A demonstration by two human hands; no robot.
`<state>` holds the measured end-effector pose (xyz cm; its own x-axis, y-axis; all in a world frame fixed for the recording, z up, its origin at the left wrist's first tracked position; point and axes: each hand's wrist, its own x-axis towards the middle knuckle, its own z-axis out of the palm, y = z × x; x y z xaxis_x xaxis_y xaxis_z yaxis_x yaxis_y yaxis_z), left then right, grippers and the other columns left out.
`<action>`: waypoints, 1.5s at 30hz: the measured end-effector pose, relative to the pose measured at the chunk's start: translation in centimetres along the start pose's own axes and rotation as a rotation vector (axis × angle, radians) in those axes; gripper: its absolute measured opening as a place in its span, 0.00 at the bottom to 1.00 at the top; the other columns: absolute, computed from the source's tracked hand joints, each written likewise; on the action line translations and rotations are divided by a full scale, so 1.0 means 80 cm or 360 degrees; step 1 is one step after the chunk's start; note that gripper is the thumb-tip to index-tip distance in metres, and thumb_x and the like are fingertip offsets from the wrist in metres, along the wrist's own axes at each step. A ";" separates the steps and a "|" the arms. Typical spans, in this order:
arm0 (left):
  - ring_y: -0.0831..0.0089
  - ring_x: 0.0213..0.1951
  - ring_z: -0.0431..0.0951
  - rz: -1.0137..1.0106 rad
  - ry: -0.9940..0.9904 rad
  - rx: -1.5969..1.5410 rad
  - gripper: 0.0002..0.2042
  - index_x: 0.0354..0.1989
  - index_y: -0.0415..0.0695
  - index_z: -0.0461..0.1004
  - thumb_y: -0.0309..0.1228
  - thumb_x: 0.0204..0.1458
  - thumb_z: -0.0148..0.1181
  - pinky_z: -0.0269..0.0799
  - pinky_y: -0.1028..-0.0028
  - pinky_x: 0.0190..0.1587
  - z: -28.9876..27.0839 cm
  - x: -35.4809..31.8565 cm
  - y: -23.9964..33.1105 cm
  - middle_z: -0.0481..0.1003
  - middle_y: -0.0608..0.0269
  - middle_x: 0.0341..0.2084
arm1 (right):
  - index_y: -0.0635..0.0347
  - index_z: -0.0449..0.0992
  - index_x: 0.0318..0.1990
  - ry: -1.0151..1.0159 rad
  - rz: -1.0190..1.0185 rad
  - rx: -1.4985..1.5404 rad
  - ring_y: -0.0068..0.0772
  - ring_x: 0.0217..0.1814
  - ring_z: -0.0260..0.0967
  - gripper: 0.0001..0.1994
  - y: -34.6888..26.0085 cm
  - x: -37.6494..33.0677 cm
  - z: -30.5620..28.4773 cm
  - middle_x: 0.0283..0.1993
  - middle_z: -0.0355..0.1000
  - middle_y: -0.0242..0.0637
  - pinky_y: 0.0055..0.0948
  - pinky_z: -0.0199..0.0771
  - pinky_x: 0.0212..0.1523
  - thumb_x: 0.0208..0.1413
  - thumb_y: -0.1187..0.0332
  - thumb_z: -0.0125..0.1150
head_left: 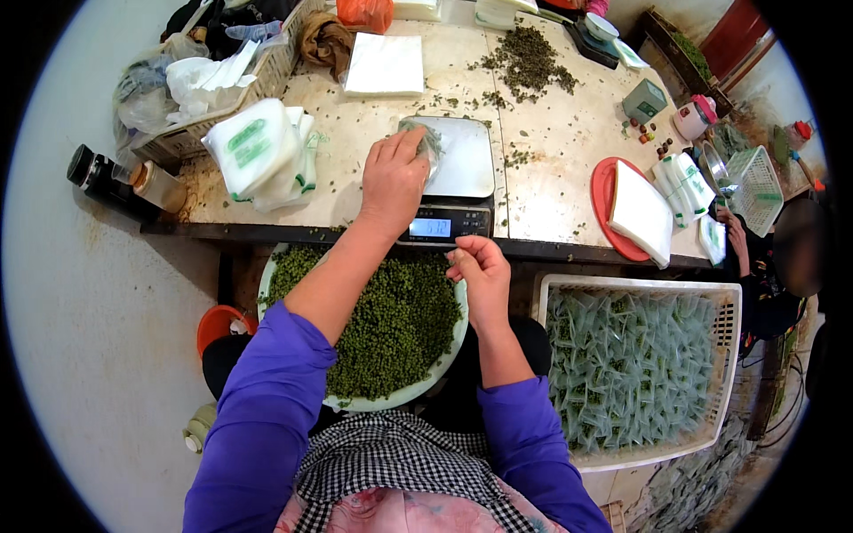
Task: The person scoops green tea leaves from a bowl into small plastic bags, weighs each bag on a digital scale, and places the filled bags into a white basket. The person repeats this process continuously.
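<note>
My left hand (392,178) reaches out over the digital scale (462,169) and holds a small clear bag (428,142) of green peppercorns on its white platform. Below the scale's lit display, my right hand (481,271) hovers with fingertips pinched together; whether it holds any peppercorns I cannot tell. Under both forearms sits a large white basin (426,377) heaped with green peppercorns, resting on my lap.
A white crate (729,355) of several filled bags stands at my right. The table holds stacks of bags (262,151), white sheets (385,64), a red tray (604,195), loose peppercorns (529,58) and a basket (267,75). Another person (782,266) sits at right.
</note>
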<state>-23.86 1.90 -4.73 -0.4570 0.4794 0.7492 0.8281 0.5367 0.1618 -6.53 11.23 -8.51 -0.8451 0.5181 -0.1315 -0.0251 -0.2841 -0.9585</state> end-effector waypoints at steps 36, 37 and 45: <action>0.77 0.36 0.74 -0.2031 -0.0409 -0.2399 0.14 0.52 0.42 0.70 0.29 0.59 0.59 0.74 0.76 0.41 -0.101 -0.152 0.034 0.74 0.64 0.38 | 0.64 0.73 0.48 -0.0483 -0.0014 -0.0235 0.18 0.32 0.72 0.11 0.017 -0.022 0.025 0.34 0.74 0.29 0.19 0.71 0.33 0.60 0.73 0.60; 0.77 0.37 0.74 -0.2041 -0.0398 -0.2371 0.16 0.55 0.42 0.68 0.30 0.59 0.59 0.73 0.75 0.42 -0.103 -0.151 0.034 0.74 0.64 0.39 | 0.64 0.73 0.47 -0.0470 -0.0041 -0.0262 0.16 0.31 0.71 0.09 0.017 -0.022 0.025 0.33 0.73 0.28 0.18 0.70 0.31 0.59 0.73 0.60; 0.78 0.34 0.75 -0.1143 -0.0675 -0.1368 0.09 0.42 0.40 0.79 0.24 0.52 0.65 0.71 0.78 0.37 -0.106 -0.156 0.034 0.74 0.66 0.37 | 0.62 0.75 0.45 -0.0510 -0.0461 -0.0664 0.18 0.34 0.69 0.09 0.029 -0.024 0.026 0.37 0.73 0.30 0.21 0.71 0.34 0.57 0.74 0.64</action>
<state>-13.15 -8.54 -8.22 -0.8407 0.5373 0.0666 0.2117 0.2130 0.9539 -6.10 7.89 -9.98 -0.9557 0.2399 0.1706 -0.1214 0.2067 -0.9708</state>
